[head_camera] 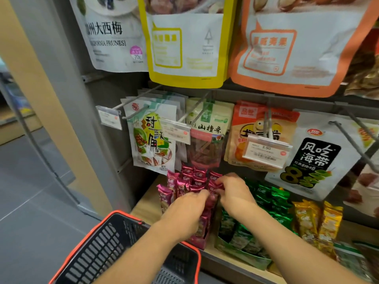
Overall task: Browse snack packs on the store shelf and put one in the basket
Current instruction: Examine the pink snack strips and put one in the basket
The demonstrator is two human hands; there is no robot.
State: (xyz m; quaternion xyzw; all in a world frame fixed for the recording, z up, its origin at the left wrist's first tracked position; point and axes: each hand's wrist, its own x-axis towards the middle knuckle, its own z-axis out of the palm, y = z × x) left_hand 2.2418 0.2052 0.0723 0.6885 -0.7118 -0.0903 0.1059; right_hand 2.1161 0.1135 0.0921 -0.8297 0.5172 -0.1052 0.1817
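Observation:
Small magenta snack packs (184, 182) stand upright in an open display box on the wooden shelf (146, 203). Both my hands are in that box. My left hand (189, 208) reaches in from the front, its fingers curled onto the packs at the middle. My right hand (232, 189) comes from the right, fingertips pinching a magenta pack near the back of the row. A black basket with an orange rim (114, 249) hangs below my left forearm, and nothing shows inside it.
Green packs (272, 201) and yellow packs (317, 220) fill boxes to the right. Larger snack bags (152, 138) hang on metal hooks with price tags (266, 151) just above the hands. A grey shelf upright and grey floor lie to the left.

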